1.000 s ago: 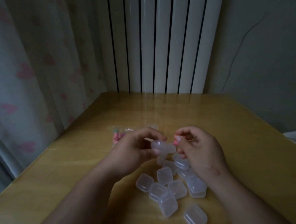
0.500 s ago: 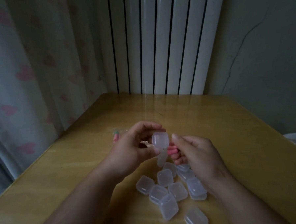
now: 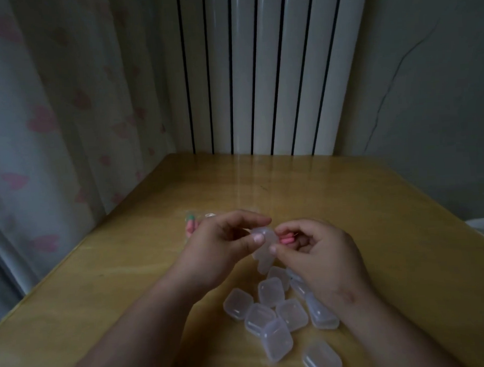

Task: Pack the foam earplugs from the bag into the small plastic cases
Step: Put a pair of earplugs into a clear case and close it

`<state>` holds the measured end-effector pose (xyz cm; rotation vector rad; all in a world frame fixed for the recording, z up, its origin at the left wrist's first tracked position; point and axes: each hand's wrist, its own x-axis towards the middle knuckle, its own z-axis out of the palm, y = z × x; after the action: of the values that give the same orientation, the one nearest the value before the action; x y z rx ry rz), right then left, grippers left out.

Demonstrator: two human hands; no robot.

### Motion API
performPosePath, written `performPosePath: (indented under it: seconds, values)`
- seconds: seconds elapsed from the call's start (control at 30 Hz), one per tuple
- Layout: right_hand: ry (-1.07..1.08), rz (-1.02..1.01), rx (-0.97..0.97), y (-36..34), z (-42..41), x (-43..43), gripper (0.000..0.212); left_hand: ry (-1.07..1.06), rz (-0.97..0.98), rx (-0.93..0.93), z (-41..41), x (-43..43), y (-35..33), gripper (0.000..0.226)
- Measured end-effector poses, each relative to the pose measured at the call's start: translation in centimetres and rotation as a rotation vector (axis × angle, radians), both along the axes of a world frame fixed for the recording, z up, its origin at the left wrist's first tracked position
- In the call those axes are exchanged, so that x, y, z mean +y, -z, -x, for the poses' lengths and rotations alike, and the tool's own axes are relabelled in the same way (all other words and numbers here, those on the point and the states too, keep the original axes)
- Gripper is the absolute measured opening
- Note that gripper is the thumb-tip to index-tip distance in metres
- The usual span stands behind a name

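Wooden table bearing clear cases stands before a white radiator.

No readable text, labels, brand names, numbers or signs appear anywhere; every surface in view is plain and unmarked.

Left hand: bare, broad back, short rounded fingers. Left thumbnail: short, trimmed close, rounded tip, faint sheen. Left forearm: bare up to frame edge, smooth, mostly in shadow. Right hand: bare, same build, short fingers. Right thumbnail: short, rounded. Right forearm: bare up to frame edge. Wrist mark: small irregular blotch on back of right wrist, soft edges; scar or stain, cannot tell. Finer skin detail lost in dim light.
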<state>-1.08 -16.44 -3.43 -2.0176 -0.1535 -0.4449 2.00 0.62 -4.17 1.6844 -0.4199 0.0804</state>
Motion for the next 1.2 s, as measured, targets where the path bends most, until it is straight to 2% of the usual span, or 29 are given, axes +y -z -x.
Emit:
performPosePath:
  seconds: [0.07,0.23,0.3,0.4,0.53,0.77,0.93,1.1,1.2]
  values:
    - [-0.009,-0.046,0.020,-0.2,0.0,-0.2,0.026,-0.009,0.000,-0.008,0.0,0.1,0.0,0.032]
    - [-0.099,-0.352,0.227,-0.5,-0.2,-0.3,0.024,0.021,0.066,0.001,0.2,0.2,-0.2,0.036]
    - [-0.147,-0.403,0.256,-0.5,-0.1,-0.2,0.022,0.054,0.086,0.007,0.4,0.2,-0.3,0.041]
    - [-0.153,-0.385,0.250,-0.4,-0.1,-0.4,0.011,0.066,0.105,-0.002,0.4,0.2,-0.3,0.043]
    - [-0.102,-0.331,0.233,-0.5,-0.1,-0.3,0.014,0.033,0.115,-0.008,0.6,-0.1,-0.5,0.035]
    - [-0.062,-0.312,0.199,-0.7,0.1,0.0,0.004,-0.072,-0.046,-0.161,0.3,-0.7,0.5,0.029]
    - [-0.082,-0.291,0.190,-0.8,0.3,0.3,0.009,-0.116,-0.097,-0.224,0.0,-0.9,0.8,0.027]
    - [-0.097,-0.231,0.222,-0.5,0.3,0.5,0.019,-0.191,-0.189,-0.302,0.2,-1.2,0.8,0.040]
    - [-0.032,-0.211,0.226,-0.4,0.0,0.5,0.022,-0.164,-0.105,-0.253,0.1,-1.2,0.9,0.030]
